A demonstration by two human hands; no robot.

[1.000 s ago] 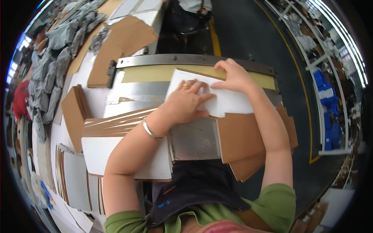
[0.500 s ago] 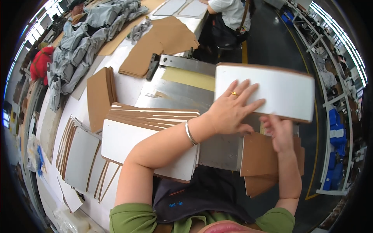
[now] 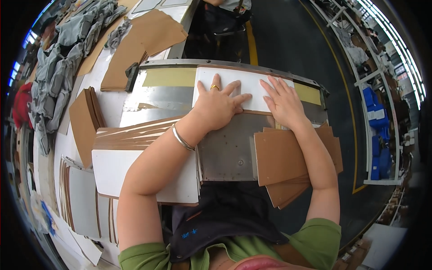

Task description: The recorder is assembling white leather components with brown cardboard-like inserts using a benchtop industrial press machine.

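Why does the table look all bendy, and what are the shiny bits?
Head view: the fisheye lens curves straight edges near the rim, so the metal plate bows. Head view: light glares off the plate and the bracelet. Head view: the corners go black; both hands, left hand and right hand, look sharp on the white card.

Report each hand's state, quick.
Left hand: open, flat on the white card.
Right hand: open, flat on the same card.
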